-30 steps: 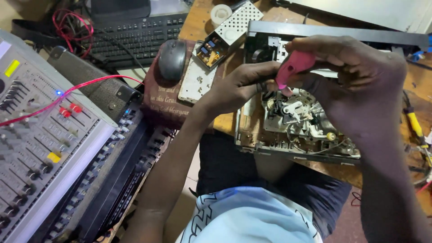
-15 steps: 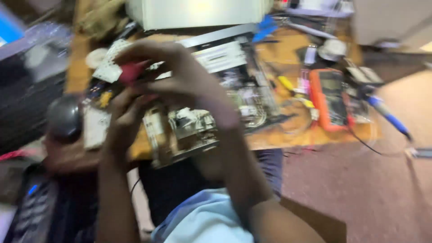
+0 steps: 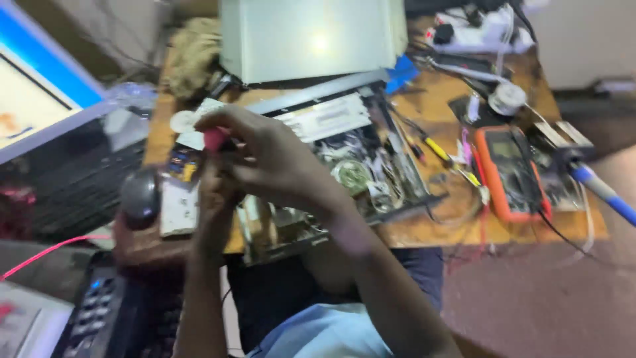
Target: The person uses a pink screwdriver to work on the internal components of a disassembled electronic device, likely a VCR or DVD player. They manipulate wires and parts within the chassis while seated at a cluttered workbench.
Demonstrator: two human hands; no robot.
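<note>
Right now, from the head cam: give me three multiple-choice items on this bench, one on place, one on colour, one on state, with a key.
1. Where does the multimeter lie relative to the opened device chassis?
A. To its right on the wooden table
B. On top of it
C. On the floor

2. What colour is the handle of the tool in the hands?
A. Green
B. Pink
C. Black

3. What is the state of the right hand?
A. Flat on the table
B. Closed around the pink tool handle, above the chassis
C. Resting on the computer mouse

Key: 1 A, the orange-cased meter sits on the table right of the chassis. 2 B, the handle showing between the fingers is pink. 3 B, the fingers curl over the handle; the left hand meets it from below.
</note>
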